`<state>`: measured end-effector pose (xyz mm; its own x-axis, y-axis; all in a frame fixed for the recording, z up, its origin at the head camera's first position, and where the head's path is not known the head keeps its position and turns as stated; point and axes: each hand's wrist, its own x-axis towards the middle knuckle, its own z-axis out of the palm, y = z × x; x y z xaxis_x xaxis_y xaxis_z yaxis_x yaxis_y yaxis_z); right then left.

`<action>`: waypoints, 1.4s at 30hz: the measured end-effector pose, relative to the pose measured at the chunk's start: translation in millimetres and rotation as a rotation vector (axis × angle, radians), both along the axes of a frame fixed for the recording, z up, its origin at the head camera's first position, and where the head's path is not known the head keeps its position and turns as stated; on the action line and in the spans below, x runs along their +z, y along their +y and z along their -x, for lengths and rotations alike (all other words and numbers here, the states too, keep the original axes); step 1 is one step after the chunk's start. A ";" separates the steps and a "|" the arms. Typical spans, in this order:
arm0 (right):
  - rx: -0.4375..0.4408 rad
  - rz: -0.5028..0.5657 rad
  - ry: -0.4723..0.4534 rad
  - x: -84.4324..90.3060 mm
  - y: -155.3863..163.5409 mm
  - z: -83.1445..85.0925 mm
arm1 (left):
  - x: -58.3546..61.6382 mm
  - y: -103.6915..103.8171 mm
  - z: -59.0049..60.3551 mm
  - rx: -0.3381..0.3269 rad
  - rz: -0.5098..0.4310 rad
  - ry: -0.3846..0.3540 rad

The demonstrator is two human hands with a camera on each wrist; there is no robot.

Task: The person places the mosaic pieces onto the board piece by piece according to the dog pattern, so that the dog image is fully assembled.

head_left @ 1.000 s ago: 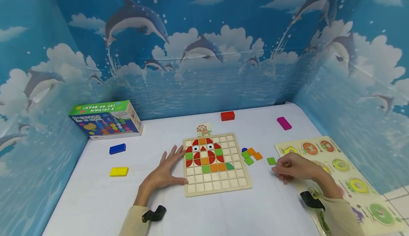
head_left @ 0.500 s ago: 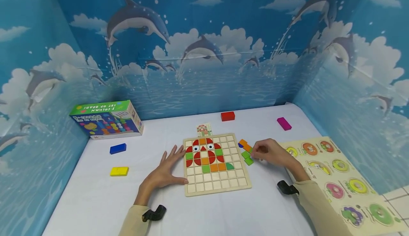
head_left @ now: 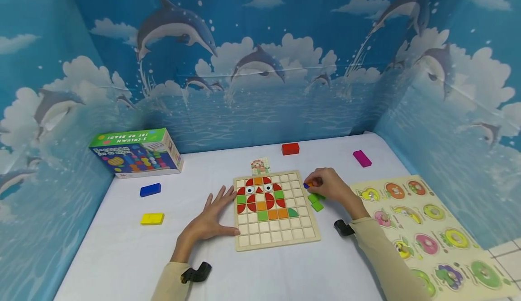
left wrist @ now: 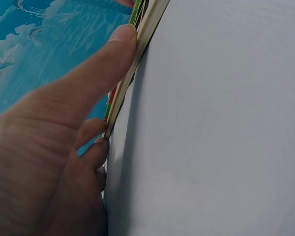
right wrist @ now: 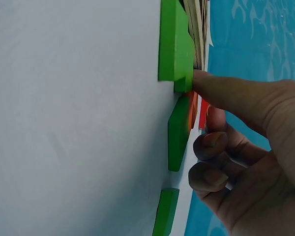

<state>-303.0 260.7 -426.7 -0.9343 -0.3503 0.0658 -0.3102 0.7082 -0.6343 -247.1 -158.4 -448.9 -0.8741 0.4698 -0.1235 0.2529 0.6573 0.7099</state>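
A square wooden grid board [head_left: 277,236] lies mid-table, with red, green and orange tiles and two eye tiles forming a bird-like picture in it. My left hand [head_left: 209,219] rests at its left edge, fingers spread; in the left wrist view the thumb [left wrist: 105,64] lies against the board's side. To the right of the board, my right hand [head_left: 329,184] has thumb and curled fingers around an orange tile [head_left: 310,184], beside a blue piece [head_left: 306,186]. Loose green tiles [head_left: 317,206] lie just nearer; in the right wrist view the thumb tip overlaps a green tile [right wrist: 174,49].
A picture card [head_left: 260,165] lies behind the board. Red [head_left: 290,149], magenta [head_left: 362,158], blue [head_left: 150,189] and yellow [head_left: 152,219] blocks are scattered around. A bead-set box [head_left: 136,152] stands back left; a fruit puzzle board [head_left: 441,210] lies at right.
My right hand has moved left and away from me, from beside the fruit puzzle to the tiles. The far green tile and the orange tiles have shifted left. My left hand stays put.
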 end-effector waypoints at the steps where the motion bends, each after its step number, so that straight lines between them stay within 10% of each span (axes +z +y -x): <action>1: -0.010 -0.007 -0.002 0.1 -1.1 0.0 | 0.0 -0.1 -0.1 0.001 0.001 0.001; 33: -0.056 -0.062 -0.068 8.1 -8.2 -8.8 | 0.8 -0.7 -2.0 -0.001 -0.002 0.007; 42: 0.210 0.142 -0.033 17.4 -0.8 -20.5 | 2.4 -0.1 -0.7 -0.014 0.008 0.005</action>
